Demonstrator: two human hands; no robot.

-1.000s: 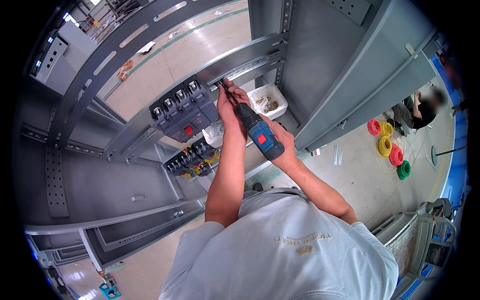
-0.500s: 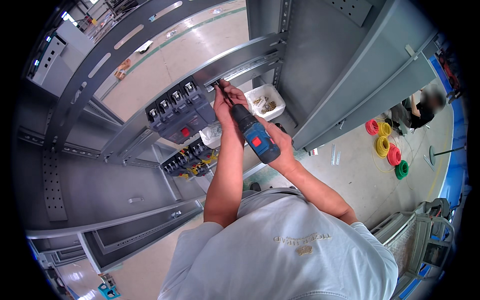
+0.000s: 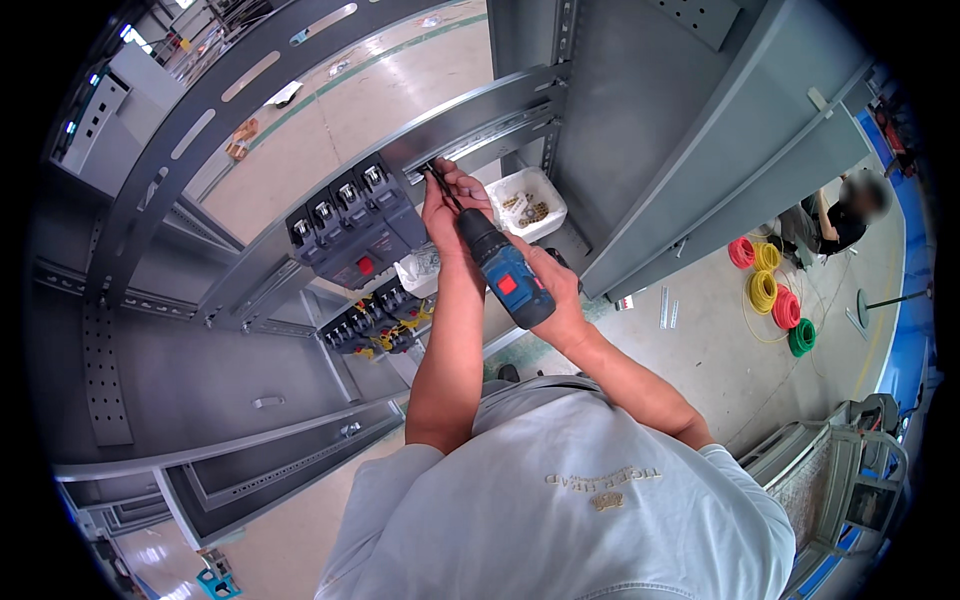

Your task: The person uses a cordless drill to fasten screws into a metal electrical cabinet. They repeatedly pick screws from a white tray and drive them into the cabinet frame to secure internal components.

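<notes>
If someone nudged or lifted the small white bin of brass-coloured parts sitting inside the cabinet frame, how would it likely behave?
The white bin looks like rigid plastic with a flat base, so it would probably slide, not roll. It is open-topped with loose brass-coloured parts inside, so tilting it would likely spill them. It seems only partly filled, so probably light, though metal pieces add some weight.

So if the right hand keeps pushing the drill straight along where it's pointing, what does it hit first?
The right hand aims the blue drill up-left. Its bit tip sits by the left hand's fingers, at the grey metal rail, so likely the rail; depth is unclear.
</notes>
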